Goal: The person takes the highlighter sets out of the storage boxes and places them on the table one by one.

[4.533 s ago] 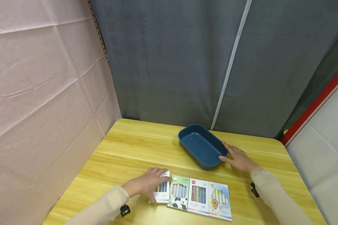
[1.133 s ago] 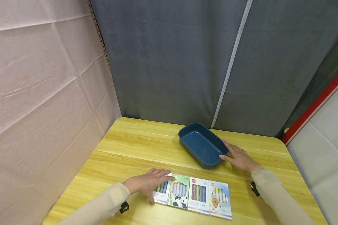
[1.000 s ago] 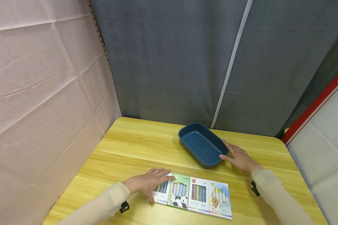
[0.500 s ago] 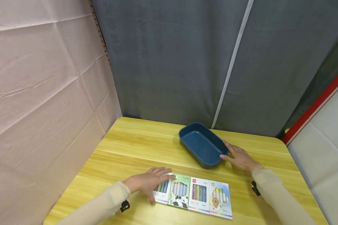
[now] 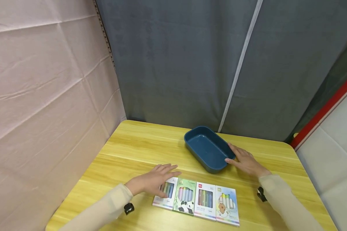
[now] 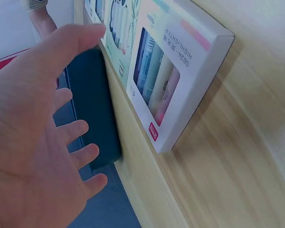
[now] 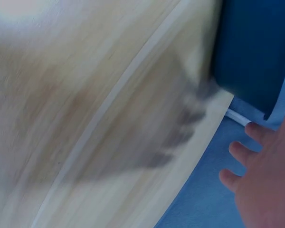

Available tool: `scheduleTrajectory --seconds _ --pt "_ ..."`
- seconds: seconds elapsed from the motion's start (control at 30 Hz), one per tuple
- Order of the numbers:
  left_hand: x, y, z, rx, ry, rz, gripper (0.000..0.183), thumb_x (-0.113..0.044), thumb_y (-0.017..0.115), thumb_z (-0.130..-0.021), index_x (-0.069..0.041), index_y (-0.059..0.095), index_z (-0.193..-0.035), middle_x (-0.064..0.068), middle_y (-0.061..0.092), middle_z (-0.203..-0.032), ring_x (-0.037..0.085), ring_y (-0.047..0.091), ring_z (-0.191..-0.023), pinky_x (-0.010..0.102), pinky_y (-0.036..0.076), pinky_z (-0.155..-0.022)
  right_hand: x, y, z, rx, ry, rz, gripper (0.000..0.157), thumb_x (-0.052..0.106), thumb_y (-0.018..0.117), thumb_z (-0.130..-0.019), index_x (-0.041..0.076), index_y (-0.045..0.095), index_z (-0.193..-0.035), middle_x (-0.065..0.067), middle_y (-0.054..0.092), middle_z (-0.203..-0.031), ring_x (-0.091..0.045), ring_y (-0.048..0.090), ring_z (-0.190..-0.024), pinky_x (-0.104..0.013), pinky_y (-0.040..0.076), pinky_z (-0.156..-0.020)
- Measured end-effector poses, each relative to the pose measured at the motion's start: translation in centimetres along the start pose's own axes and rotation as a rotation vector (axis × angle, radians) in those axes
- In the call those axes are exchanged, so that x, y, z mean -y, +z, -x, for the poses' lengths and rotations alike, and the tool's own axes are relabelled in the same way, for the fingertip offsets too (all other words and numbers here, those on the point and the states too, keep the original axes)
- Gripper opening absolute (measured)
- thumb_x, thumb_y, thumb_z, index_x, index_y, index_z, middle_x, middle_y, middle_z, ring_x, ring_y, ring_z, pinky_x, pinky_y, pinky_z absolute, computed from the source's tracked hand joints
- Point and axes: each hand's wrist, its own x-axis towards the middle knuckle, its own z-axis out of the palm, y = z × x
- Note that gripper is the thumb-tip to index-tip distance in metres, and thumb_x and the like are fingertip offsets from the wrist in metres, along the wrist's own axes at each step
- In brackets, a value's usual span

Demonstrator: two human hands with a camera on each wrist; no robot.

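My left hand point(image 5: 153, 182) hovers with spread fingers over the leftmost box of highlighters point(image 5: 168, 202), a white pack with a window. In the left wrist view the fingers stand apart from that white highlighter box point(image 6: 199, 42), with nothing held. To its right in a row lie a green panda box point(image 5: 182, 199), a second white box point(image 5: 205, 200) and a light-blue bear box point(image 5: 227, 205). My right hand point(image 5: 245, 163) rests at the right corner of a dark blue basin point(image 5: 206, 150), thumb and fingertips at the rim, fingers fairly straight.
The wooden table point(image 5: 127, 150) bears everything. Behind it hangs a grey curtain point(image 5: 173, 64); a pale pink cloth wall point(image 5: 52, 96) stands at the left. A red-edged white panel point(image 5: 335, 154) borders the right side.
Earlier my left hand lay on the leftmost highlighter box and nudged it against the panda box; now it has lifted off it. My right hand stays at the basin.
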Motion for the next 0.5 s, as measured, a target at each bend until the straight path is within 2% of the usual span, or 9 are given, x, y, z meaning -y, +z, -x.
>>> scheduleTrajectory --seconds 0.27,0.5 --pt "0.0 0.3 -0.2 -0.049 -0.003 0.009 0.091 -0.048 0.072 -0.085 -0.03 0.02 -0.158 0.008 0.017 -0.167 0.035 0.02 -0.153 0.059 0.019 -0.121 0.9 -0.2 0.7 -0.047 -0.032 0.043 0.08 0.056 0.05 -0.098 0.022 0.013 -0.16 -0.025 0.024 -0.161 -0.053 0.022 -0.145 -0.073 0.014 -0.111" --pt "0.0 0.4 -0.4 -0.149 0.014 -0.008 0.083 -0.055 0.064 -0.089 -0.03 0.025 -0.157 0.007 0.016 -0.167 0.037 0.019 -0.152 0.065 0.013 -0.12 1.4 0.2 1.6 -0.064 -0.051 0.075 0.08 0.057 0.052 -0.096 0.026 0.015 -0.16 -0.023 0.021 -0.163 -0.053 0.019 -0.146 -0.073 0.012 -0.111"
